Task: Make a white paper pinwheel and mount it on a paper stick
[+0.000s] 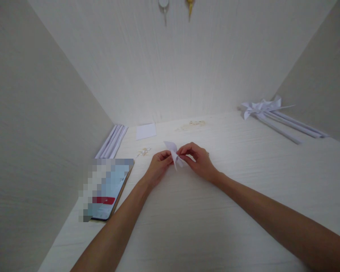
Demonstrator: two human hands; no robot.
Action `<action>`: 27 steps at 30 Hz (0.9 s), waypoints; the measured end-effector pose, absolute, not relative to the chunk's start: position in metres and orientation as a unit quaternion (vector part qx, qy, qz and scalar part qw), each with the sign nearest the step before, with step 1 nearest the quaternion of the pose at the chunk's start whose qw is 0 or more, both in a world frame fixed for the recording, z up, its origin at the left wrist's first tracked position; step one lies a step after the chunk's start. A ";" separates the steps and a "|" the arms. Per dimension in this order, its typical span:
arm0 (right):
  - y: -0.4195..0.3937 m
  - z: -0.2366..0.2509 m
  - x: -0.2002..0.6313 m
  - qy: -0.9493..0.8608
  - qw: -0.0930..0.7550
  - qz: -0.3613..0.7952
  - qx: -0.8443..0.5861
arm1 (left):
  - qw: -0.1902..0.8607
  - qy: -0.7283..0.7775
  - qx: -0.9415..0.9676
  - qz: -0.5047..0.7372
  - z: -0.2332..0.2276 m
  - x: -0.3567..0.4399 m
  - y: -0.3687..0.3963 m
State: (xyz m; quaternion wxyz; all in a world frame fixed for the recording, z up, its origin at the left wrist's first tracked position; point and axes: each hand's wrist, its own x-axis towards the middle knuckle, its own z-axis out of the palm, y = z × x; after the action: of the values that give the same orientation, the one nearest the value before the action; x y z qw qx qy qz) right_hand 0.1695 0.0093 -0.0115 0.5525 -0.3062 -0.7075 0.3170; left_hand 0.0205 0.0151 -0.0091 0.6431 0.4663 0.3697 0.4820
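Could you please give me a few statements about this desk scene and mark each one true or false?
1. Both hands pinch one small folded white paper piece between them. True; left hand, right hand.
2. The phone lies right of the hands. False; it lies to their left.
3. Finished paper pinwheels lie at the far right. True.
4. The rolled paper sticks by the left wall are red. False; they are white.
5. A flat white paper square lies beyond the hands. True.

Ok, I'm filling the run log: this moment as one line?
left hand: pinching folded white paper | right hand: pinching same paper | phone: near-left on table | finished paper pinwheels: far right
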 end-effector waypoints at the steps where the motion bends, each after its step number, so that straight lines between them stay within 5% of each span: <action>1: 0.010 -0.012 0.169 -0.695 0.561 0.336 -0.299 | 0.648 0.364 0.459 0.486 -0.009 0.021 0.015; 5: 0.010 -0.012 0.169 -0.666 0.590 0.355 -0.287 | 0.655 0.362 0.446 0.491 -0.007 0.022 0.015; 14: 0.007 -0.010 0.171 -0.682 0.603 0.203 -0.360 | 0.638 0.387 0.449 0.492 -0.009 0.024 0.013; 27: 0.007 -0.010 0.170 -0.675 0.591 0.264 -0.352 | 0.611 0.401 0.479 0.486 -0.013 0.024 0.015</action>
State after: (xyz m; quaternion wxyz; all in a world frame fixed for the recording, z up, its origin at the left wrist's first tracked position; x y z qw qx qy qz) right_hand 0.1705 0.0067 -0.0096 0.5913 -0.3524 -0.6754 0.2645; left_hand 0.0240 0.0149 -0.0130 0.6109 0.4790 0.4011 0.4863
